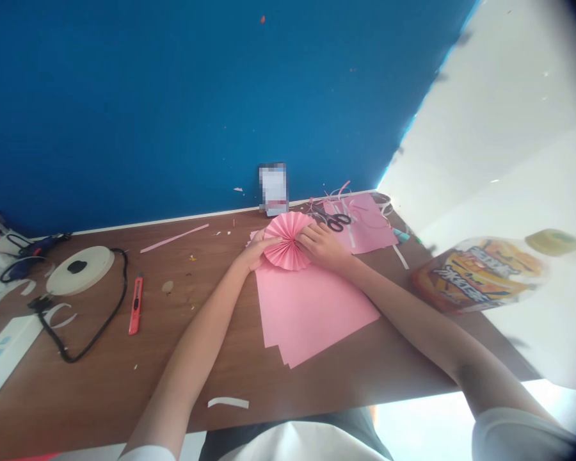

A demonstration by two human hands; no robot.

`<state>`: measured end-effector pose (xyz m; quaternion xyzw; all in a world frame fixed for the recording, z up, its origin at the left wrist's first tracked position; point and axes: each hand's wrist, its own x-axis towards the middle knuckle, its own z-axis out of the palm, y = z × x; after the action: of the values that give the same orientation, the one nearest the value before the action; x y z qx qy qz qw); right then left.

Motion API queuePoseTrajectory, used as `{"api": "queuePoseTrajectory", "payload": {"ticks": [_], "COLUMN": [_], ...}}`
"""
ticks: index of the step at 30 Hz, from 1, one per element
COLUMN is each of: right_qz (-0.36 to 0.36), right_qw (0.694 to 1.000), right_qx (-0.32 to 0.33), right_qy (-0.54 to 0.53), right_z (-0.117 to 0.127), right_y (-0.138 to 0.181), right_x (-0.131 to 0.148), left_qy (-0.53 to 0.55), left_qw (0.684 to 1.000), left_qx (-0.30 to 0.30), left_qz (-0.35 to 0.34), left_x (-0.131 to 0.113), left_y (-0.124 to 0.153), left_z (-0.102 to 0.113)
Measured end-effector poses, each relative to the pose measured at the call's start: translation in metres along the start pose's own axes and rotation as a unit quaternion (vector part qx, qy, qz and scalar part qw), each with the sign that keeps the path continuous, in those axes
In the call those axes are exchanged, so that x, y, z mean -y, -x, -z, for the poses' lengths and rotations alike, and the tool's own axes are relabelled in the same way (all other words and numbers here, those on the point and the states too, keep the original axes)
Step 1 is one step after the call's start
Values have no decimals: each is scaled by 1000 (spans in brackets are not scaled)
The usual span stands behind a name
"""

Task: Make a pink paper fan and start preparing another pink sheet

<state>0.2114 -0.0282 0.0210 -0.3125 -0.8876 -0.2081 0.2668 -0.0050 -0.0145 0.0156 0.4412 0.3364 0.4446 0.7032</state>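
Holding the pink rosette (pixel 289 257) by its left edge, my left hand (pixel 254 251) lays its thumb across the pleats toward the middle, at the centre of the frame. My right hand (pixel 322 243) comes over the opposite edge, fingers bent near the hub; its thumb is hidden, so I cannot tell whether it pinches. The disc is round, with no long axis, and lies between my hands, neither clearly nearer. Pink sheets (pixel 312 310) lie below it on the counter (pixel 182 358); scissors (pixel 335 221) sit just beyond my right hand, upper right.
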Motion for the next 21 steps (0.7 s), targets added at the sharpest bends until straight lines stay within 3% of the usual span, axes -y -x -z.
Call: {"api": "queuePoseTrajectory", "payload": {"ticks": [7, 15, 21], "right_qz": [-47, -104, -91], "right_qw": [998, 991, 993], "right_qx": [-26, -66, -65], "right_qy": [-28, -52, -38], "right_z": [0, -3, -8], "right_y": [5, 11, 12], "right_x": [-7, -11, -14], "left_qy": [37, 63, 68], "left_qw": [998, 996, 997], "left_qx": [-56, -59, -44], "left_qz": [1, 3, -4], "left_x": [3, 1, 0], "left_y": [-5, -7, -7], "left_z": [9, 13, 11]}}
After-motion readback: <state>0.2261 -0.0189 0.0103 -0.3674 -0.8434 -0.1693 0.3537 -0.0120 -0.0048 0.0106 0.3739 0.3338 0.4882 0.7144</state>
